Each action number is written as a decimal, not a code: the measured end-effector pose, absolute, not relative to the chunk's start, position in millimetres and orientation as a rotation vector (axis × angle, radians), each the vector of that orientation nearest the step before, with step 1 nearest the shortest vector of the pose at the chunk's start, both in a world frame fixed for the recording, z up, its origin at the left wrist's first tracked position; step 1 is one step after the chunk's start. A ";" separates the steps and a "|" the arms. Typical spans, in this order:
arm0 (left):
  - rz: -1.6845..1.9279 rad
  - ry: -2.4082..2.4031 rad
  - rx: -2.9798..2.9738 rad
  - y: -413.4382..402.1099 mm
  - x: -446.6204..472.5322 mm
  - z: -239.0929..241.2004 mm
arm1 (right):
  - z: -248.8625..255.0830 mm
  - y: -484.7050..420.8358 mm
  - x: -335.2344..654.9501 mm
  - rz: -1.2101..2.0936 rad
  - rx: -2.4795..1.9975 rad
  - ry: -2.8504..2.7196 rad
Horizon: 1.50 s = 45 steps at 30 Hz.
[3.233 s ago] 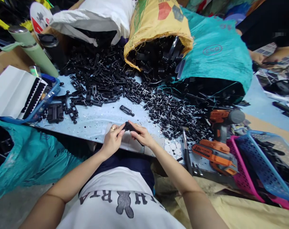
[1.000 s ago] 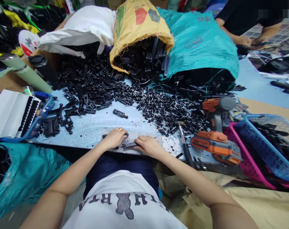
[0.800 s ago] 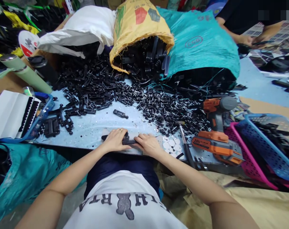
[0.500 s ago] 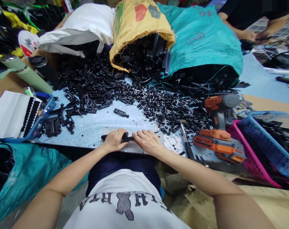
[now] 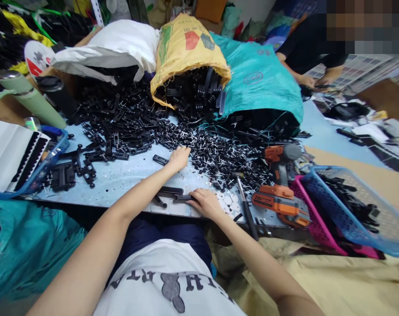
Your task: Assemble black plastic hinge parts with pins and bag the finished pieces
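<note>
My left hand reaches to the near left edge of a heap of small black-headed screws. Its fingers are bent together; what they hold, if anything, is hidden. Close to the table's front edge, my right hand grips the right end of a slim black plastic piece. A longer black plastic bar lies just left of that piece, with a small black knobbed part below it. One loose slotted black link rests beside my left wrist.
A heap of black links spills below the white sack, beside yellow and teal sacks. On the right are a hammer, an orange cordless drill and a blue basket. Another person's hands work at far right.
My left hand has let go of the black bar and moved forward to the screw heap. My right hand stays near the front edge with a black piece. The view has shifted.
</note>
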State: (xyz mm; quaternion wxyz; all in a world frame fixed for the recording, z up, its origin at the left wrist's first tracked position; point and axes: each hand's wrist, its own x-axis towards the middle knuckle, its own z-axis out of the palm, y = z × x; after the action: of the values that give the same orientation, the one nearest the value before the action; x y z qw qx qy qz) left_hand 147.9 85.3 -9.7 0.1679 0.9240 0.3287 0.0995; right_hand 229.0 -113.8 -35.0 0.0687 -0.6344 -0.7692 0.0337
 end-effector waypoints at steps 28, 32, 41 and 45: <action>0.248 0.925 2.778 27.5 -38.5 2.2 | 25.0 -69.2 233.7 0.849 -1.933 -1.709; 0.205 0.888 2.776 27.8 -28.0 4.5 | 34.1 -62.9 215.5 0.793 -2.017 -1.875; 0.742 0.715 2.790 26.6 -37.3 -38.6 | 52.8 -51.6 184.8 0.524 -2.194 -2.425; 0.754 0.596 2.772 33.9 -43.8 -51.3 | 49.5 -51.3 183.9 0.442 -2.156 -2.545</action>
State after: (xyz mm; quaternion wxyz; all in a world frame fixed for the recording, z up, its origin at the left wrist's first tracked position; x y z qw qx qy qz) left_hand -43.8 33.9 -51.3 0.1039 0.9397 0.2022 0.2555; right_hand 183.9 -51.3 49.5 -0.1112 -0.6367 -0.7518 0.1305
